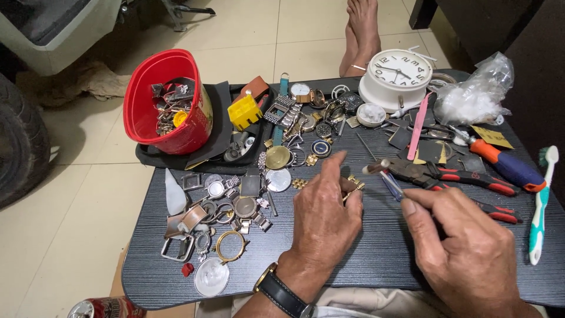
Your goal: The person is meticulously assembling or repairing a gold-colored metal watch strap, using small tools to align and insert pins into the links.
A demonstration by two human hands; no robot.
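My left hand (323, 215) rests on the dark table (376, 259), fingers closed over a gold watch bracelet (355, 182) whose links show at the fingertips. A black-strapped wristwatch sits on that wrist. My right hand (465, 247) pinches a thin blue-handled tool (389, 182), its tip pointing toward the bracelet. Red-and-black pliers (453, 176) lie just beyond the right hand.
A red bucket (141, 100) of parts stands on a black tray at the back left. Watch cases, rings and straps are scattered at the left and centre. A white clock (400, 73), a plastic bag, an orange-blue screwdriver (506, 165) and a toothbrush (541, 200) lie to the right. Bare feet show beyond the table.
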